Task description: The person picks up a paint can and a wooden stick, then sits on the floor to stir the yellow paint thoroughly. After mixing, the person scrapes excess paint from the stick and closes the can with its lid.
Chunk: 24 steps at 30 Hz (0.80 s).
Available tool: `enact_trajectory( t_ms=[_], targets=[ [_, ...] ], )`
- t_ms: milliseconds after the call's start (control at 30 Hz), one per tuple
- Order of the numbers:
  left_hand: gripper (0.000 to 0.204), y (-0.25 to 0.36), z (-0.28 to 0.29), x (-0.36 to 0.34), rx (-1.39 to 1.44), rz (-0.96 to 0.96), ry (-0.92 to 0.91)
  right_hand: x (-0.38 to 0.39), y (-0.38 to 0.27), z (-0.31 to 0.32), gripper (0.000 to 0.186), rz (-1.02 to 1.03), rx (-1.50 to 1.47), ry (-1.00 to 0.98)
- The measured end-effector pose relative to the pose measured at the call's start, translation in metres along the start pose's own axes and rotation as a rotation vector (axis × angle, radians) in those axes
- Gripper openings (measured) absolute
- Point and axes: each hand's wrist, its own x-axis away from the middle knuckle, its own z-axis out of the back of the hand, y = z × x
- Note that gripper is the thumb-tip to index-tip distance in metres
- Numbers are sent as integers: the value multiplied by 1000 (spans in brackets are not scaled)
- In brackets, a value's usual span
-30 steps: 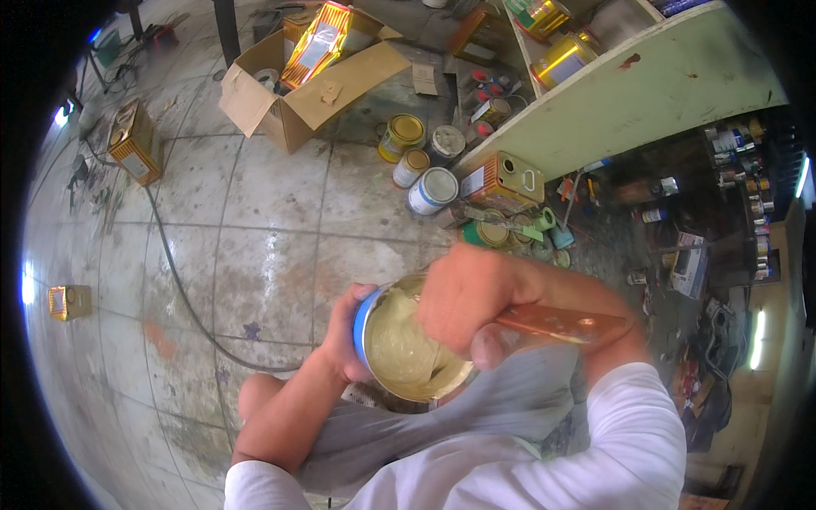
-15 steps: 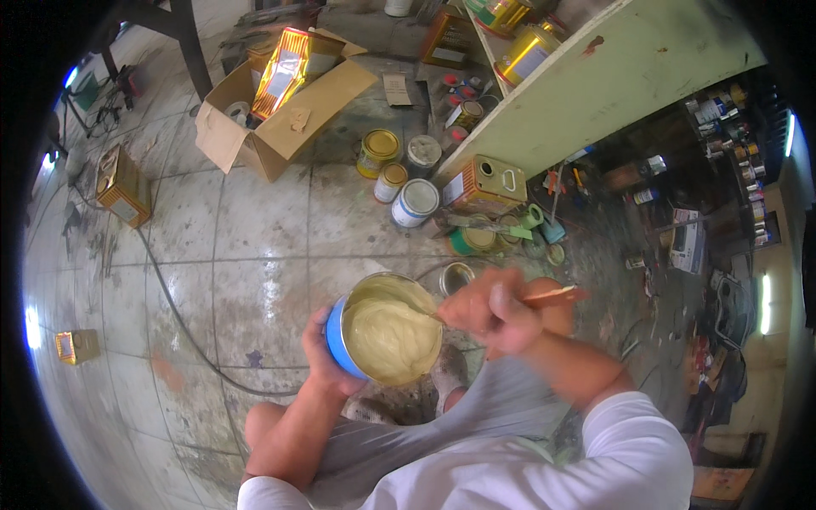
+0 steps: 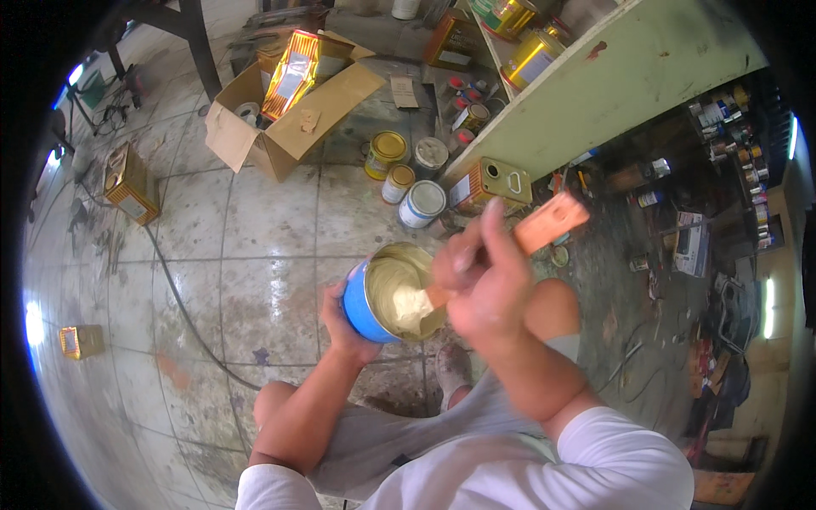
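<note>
My left hand (image 3: 344, 323) is wrapped around the side of a blue can (image 3: 363, 308), which tilts toward the right. Thick beige-yellow paste (image 3: 393, 280) coats the inside of the can. In my closed right hand (image 3: 486, 280) is a flat orange-brown wooden stick (image 3: 551, 225). Its upper end has a hole and juts out past my thumb. The lower end reaches into the can's mouth, covered in a pale lump of paste. My right hand hides the stick's middle and part of the can's rim.
Beyond the can stand several paint tins (image 3: 422, 204) and a rectangular metal can (image 3: 490, 185), beside a pale green shelf panel (image 3: 586, 89). An open cardboard box (image 3: 297, 127) sits at the far left. A dark hose (image 3: 183, 302) crosses the tiled floor.
The stick has turned, its handle end now pointing up to the right and its lower end carrying paste at the can's mouth. The can has moved slightly away and tilted more to the right.
</note>
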Motion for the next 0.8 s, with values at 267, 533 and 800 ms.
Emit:
enact_trajectory(
  t_ms=[267,533,800],
  targets=[
    [79,7,-8,5,13,112,-111,-17,-33,13,54,180,-123,-178],
    [67,3,-8,9,16,116,-10,-28,46,18,53,134,-170,-512],
    [65,19,2,1,15,80,82,-17,32,32,61,-57,-211,-459]
  ],
)
